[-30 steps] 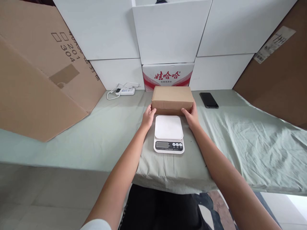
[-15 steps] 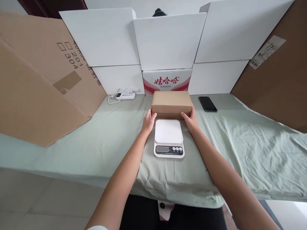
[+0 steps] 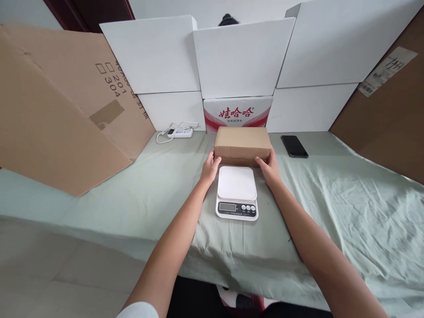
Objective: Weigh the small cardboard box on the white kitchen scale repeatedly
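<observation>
A small brown cardboard box [image 3: 242, 142] rests on the green cloth just behind a white kitchen scale [image 3: 236, 191]. My left hand [image 3: 210, 168] grips the box's near left corner, and my right hand [image 3: 270, 166] grips its near right corner. Both hands lie on either side of the scale's white platform, whose display and buttons face me. The box sits flat on the cloth.
A black phone [image 3: 294, 146] lies to the right of the box and a white power strip [image 3: 180, 132] with its cord to the left. White boxes and a red-printed carton [image 3: 237, 114] wall the back. Large cardboard sheets [image 3: 62, 110] lean at both sides.
The view has lifted and shifted slightly. My hands stay on the box's near corners and the box has not visibly moved.
</observation>
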Action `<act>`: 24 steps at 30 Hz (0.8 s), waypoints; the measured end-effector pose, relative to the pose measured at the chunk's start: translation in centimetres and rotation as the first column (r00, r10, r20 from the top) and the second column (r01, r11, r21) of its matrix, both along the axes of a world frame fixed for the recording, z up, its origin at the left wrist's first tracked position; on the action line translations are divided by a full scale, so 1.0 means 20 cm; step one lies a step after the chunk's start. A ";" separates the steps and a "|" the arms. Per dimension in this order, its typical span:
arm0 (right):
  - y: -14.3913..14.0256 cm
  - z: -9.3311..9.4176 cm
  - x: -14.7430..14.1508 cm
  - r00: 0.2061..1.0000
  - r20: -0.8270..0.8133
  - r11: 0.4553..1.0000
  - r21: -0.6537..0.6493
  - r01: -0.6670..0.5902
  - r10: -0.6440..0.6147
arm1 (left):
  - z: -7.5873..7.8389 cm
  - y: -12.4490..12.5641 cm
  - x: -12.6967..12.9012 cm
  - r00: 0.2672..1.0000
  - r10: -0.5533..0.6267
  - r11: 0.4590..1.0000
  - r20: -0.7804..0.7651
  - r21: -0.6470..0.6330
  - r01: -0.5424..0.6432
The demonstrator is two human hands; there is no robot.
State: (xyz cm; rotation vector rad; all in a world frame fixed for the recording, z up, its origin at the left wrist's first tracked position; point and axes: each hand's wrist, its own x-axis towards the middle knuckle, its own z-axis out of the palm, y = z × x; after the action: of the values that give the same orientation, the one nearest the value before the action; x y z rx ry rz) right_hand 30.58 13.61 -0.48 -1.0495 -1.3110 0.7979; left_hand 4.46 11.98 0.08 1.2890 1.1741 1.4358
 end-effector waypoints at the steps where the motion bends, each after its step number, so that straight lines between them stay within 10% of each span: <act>1: 0.00 0.00 0.00 1.000 -0.001 1.000 0.004 0.001 -0.001 | 0.00 0.00 0.00 1.000 -0.001 1.000 0.000 -0.001 0.001; 24: -0.02 0.02 -0.01 0.998 -0.066 1.000 -0.028 0.014 -0.016 | 0.02 -0.01 0.00 1.000 0.000 0.999 -0.015 -0.042 -0.001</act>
State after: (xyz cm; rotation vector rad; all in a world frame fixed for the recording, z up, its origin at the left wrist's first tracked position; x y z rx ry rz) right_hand 30.29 13.15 -0.17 -1.0449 -1.2375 0.8353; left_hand 4.52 11.77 0.39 1.2727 1.2088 1.3966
